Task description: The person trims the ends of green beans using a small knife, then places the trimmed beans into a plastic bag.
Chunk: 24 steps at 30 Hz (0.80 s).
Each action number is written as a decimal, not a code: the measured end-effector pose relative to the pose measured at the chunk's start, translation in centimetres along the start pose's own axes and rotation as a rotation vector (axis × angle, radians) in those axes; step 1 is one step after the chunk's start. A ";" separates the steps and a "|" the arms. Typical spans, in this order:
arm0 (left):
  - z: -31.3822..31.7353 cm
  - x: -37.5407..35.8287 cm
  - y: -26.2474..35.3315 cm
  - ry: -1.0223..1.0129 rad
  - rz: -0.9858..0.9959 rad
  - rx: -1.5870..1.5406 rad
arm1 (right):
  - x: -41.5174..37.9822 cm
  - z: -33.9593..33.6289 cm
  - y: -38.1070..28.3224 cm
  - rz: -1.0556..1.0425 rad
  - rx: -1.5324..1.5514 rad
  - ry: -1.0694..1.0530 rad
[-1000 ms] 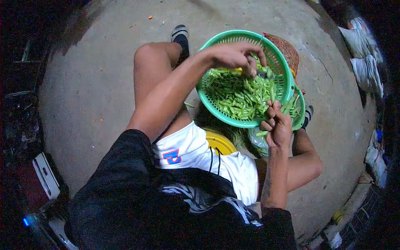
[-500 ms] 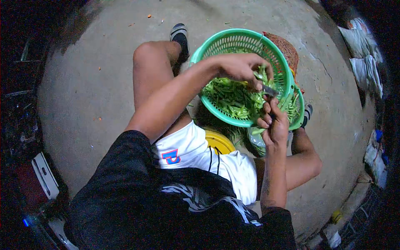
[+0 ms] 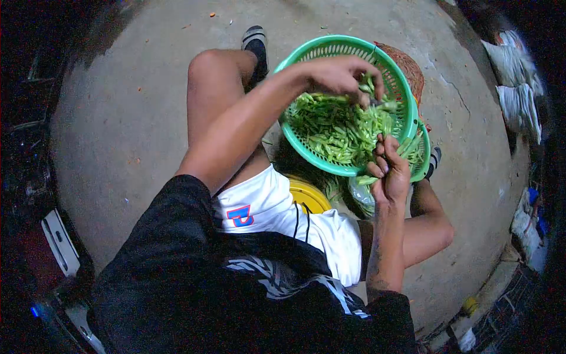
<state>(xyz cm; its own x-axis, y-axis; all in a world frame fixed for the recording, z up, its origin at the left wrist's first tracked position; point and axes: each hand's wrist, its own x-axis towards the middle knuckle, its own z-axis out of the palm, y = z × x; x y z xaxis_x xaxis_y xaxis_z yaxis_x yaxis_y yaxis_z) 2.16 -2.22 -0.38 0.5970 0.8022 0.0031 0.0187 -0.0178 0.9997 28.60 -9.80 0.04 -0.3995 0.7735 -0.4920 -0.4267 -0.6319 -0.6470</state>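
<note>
Concrete floor lies under a green basket [image 3: 401,103] of beans [image 3: 339,127]. Left hand [image 3: 339,76] pinches a small knife [image 3: 377,102] above them; right hand [image 3: 390,171] grips one bean upright, just below the blade.

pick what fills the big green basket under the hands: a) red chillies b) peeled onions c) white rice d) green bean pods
d, the green basket is heaped with slim green bean pods, and the left hand reaches over the heap while the right hand holds one pod at the basket's near rim.
</note>
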 end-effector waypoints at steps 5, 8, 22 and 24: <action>1.6 0.2 -0.3 -0.006 -0.010 0.124 | -0.1 0.8 0.4 -0.023 0.039 0.103; 3.0 0.2 1.9 -0.179 -0.093 0.079 | 0.0 0.3 0.8 -0.038 0.013 0.116; 0.1 -1.6 3.2 0.121 -0.309 0.469 | -0.3 1.3 -0.4 -0.031 -0.040 -0.082; 0.3 -1.5 2.7 0.097 -0.228 0.319 | -0.6 1.3 -0.9 0.019 -0.154 -0.117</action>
<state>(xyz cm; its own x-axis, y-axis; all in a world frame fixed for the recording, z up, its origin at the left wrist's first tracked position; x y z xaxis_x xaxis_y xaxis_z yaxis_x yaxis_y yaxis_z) 1.52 -3.63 2.33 0.4704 0.8594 -0.2006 0.3992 -0.0045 0.9169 28.19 -9.74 1.70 -0.5012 0.7453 -0.4397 -0.2924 -0.6241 -0.7245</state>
